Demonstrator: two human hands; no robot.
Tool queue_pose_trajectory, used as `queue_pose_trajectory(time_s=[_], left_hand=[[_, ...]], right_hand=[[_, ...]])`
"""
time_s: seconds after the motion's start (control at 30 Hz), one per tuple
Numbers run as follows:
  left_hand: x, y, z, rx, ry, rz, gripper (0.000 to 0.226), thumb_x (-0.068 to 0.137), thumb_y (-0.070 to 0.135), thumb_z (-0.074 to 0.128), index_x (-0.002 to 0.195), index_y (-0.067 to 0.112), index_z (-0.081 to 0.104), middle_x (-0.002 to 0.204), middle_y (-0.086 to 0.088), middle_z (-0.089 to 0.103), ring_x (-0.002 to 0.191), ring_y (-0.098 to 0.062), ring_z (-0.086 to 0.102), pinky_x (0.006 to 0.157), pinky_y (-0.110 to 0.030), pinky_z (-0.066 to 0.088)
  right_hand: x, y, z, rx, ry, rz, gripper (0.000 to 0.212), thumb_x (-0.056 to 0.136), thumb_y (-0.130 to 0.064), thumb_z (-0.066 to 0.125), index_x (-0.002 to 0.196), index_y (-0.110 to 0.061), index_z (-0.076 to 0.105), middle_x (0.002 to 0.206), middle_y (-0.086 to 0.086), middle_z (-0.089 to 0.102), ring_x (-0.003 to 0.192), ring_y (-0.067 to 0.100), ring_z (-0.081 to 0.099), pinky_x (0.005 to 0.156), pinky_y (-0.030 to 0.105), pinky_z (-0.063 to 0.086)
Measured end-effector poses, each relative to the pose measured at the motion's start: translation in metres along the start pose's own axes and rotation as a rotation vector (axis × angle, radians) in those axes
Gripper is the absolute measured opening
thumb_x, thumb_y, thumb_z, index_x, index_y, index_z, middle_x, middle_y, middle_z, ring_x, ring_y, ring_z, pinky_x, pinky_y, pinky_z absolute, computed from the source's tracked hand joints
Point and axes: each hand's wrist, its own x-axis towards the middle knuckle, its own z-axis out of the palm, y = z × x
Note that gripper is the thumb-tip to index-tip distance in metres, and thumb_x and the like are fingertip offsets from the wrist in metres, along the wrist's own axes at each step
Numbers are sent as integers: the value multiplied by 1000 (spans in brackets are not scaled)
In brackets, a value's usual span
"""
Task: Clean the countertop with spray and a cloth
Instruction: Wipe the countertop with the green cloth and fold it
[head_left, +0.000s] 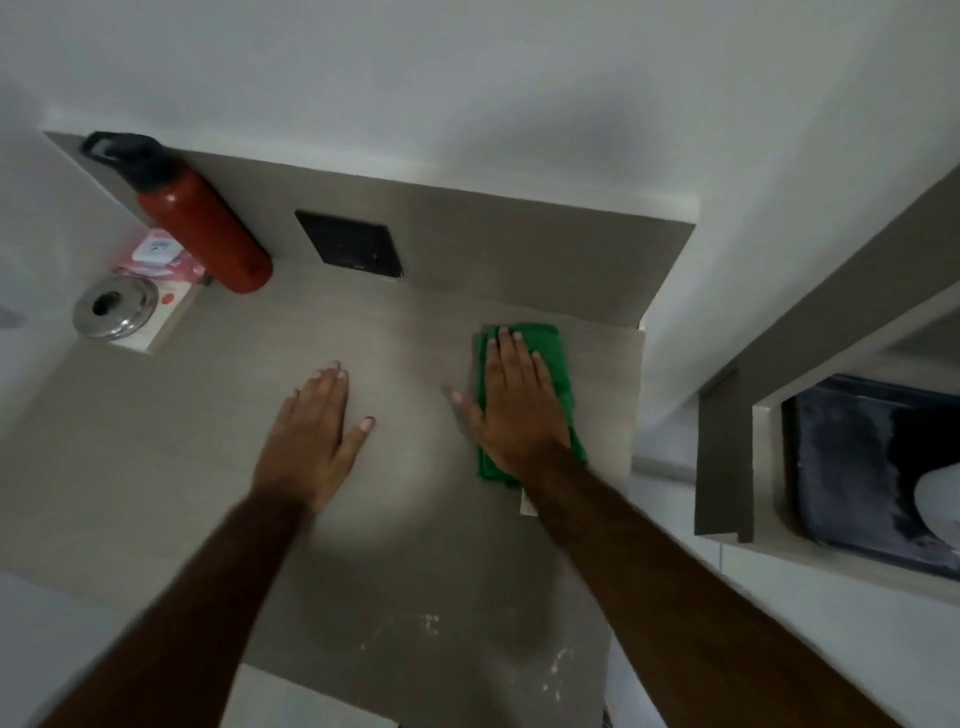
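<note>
A folded green cloth (556, 358) lies on the grey-beige countertop (395, 519) near its far right corner. My right hand (514, 405) lies flat on the cloth, fingers straight and pointing at the wall, thumb out on the bare counter. My left hand (311, 431) rests flat and open on the counter, a hand's width to the left of the cloth, holding nothing. White specks mark the counter near its front edge. No spray bottle is in view.
A red bottle with a black cap (200, 218) stands at the back left. A round steel lid (115, 314) and a pink and white box (161, 260) sit beside it. A black wall plate (349, 244) is on the backsplash. The counter's right edge (631, 431) drops off.
</note>
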Motion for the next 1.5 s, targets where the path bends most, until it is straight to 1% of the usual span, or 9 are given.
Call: queue_pose_trajectory(time_s=[0.13, 0.27, 0.37, 0.57, 0.87, 1.03, 1.13, 1.3, 1.5], left_hand=[[14, -27, 10, 27, -1, 77, 72, 104, 56, 25, 162, 17, 8, 171, -2, 8, 158, -17, 5, 129, -44, 10], [21, -71, 2, 22, -12, 149, 73, 101, 61, 19, 161, 20, 13, 170, -2, 15, 157, -18, 12, 128, -43, 12], [21, -114, -5, 15, 12, 32, 75, 100, 63, 16, 160, 18, 16, 168, -6, 20, 156, -23, 18, 125, -48, 17], [17, -124, -10, -5, 27, 96, 71, 103, 59, 18, 159, 16, 16, 167, -6, 24, 155, -24, 21, 125, -49, 16], [21, -137, 10, 1, 127, 128, 67, 103, 55, 20, 158, 17, 20, 166, -6, 26, 153, -25, 25, 124, -47, 16], [18, -127, -2, -4, 82, 138, 66, 103, 48, 30, 157, 9, 26, 165, -13, 28, 152, -31, 27, 123, -48, 18], [10, -149, -13, -96, 97, 89, 60, 105, 38, 39, 152, 1, 34, 161, -22, 32, 150, -38, 29, 124, -51, 22], [-54, -237, -14, -2, 145, -85, 72, 101, 46, 26, 150, -5, 32, 159, -28, 33, 146, -43, 33, 119, -53, 27], [-63, -254, 3, 13, 207, -59, 66, 104, 48, 24, 157, 9, 24, 166, -14, 26, 153, -30, 25, 122, -49, 20]], right_hand=[[13, 14, 12, -75, 59, 87, 81, 107, -59, 22, 166, -7, 6, 175, 13, 6, 163, 26, 5, 132, 41, 2], [22, 45, -5, -145, 66, 164, 74, 109, -54, 22, 167, -12, 7, 175, 6, 9, 163, 21, 5, 132, 42, 3], [-23, 29, 3, -187, 37, 236, 75, 108, -58, 15, 167, -12, 3, 176, 6, 2, 163, 21, 1, 132, 45, 4], [-143, -15, 46, -183, -58, 154, 74, 107, -61, 15, 166, -17, 8, 175, 3, 8, 162, 21, 7, 129, 52, 19], [-39, 12, 16, -198, 90, 422, 78, 107, -59, 15, 166, -9, 7, 175, 9, 7, 163, 25, 6, 132, 48, 9], [-135, -99, 73, -270, 29, 60, 76, 108, -56, 31, 165, -8, 16, 174, 9, 13, 162, 26, 14, 131, 50, 13], [-168, -100, 81, -189, -18, -81, 74, 108, -59, 26, 167, -17, 13, 175, 0, 9, 162, 17, 7, 128, 49, 16], [-108, -46, 52, -158, 110, 193, 74, 104, -56, 25, 164, -12, 26, 172, 7, 24, 160, 26, 22, 129, 49, 20], [1, -77, 43, -163, 117, 252, 78, 107, -59, 19, 166, -8, 14, 175, 10, 11, 162, 26, 9, 131, 49, 6]])
